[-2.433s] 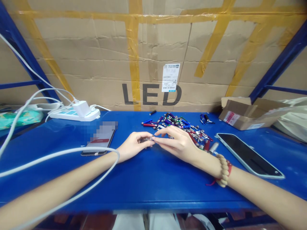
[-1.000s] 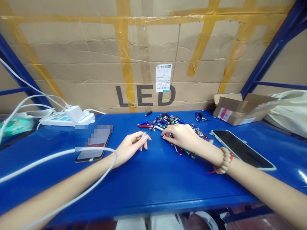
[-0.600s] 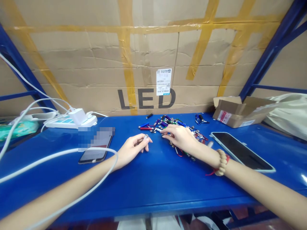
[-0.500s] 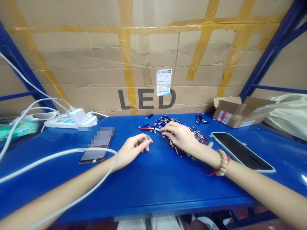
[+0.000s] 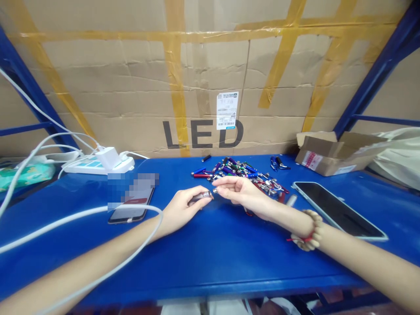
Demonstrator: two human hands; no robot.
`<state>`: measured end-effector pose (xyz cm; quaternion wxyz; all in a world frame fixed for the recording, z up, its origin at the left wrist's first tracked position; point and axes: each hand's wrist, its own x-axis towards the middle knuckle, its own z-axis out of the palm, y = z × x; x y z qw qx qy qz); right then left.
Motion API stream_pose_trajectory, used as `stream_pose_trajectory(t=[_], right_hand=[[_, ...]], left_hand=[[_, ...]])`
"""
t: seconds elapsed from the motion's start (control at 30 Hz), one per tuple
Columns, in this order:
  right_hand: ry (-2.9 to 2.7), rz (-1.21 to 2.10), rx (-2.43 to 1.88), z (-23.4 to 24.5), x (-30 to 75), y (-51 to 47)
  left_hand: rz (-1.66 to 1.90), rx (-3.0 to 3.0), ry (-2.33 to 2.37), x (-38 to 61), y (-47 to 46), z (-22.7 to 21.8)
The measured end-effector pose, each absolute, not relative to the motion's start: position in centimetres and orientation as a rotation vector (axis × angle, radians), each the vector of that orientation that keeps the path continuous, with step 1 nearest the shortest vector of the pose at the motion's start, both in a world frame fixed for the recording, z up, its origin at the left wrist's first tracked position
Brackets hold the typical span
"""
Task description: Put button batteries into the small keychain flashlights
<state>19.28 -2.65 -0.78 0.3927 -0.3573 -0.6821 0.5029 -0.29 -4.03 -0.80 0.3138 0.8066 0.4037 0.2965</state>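
My left hand (image 5: pixel 179 209) rests on the blue table (image 5: pixel 203 249) with its fingers wrapped round a small dark metal tube (image 5: pixel 201 197) that points right. My right hand (image 5: pixel 243 192) is turned palm up just beyond the tube's tip, and its thumb and forefinger pinch a tiny silver part (image 5: pixel 215 190) close to that tip. Right behind my right hand lies a pile of small coloured keychain torches and clips (image 5: pixel 244 171). A beaded bracelet with a red cord (image 5: pixel 310 231) sits on my right wrist.
A phone (image 5: pixel 131 204) lies to the left with a white cable (image 5: pixel 82 214) looping over my left forearm. A power strip (image 5: pixel 98 163) sits at the back left. A larger dark phone (image 5: pixel 337 211) and an open cardboard box (image 5: pixel 337 153) are on the right. A big LED carton (image 5: pixel 203 78) forms the back wall.
My right hand left the pile and came back beside my left hand, turned palm up with a small silver part in its fingertips. The tube in my left hand now points at it.
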Motion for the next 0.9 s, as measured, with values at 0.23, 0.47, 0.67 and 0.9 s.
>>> stream_pose_trajectory(t=[0.23, 0.47, 0.67, 0.9], right_hand=[[-1.877, 0.844, -0.921, -1.2, 18.8, -3.1], [-1.914, 0.693, -0.950, -0.8, 18.8, -3.7], [-2.086, 0.485, -0.860, -0.1, 19.0, -4.0], [-2.503, 0.109, -0.765, -0.2, 19.5, -4.6]], left_hand=[[0.748, 2.235, 1.022, -0.3, -4.0, -1.0], [0.776, 2.349, 1.083, -0.4, -4.3, -1.2], [0.761, 2.552, 1.113, -0.8, -4.6, -1.7], [0.760, 2.821, 0.947, -1.1, -4.9, -1.9]])
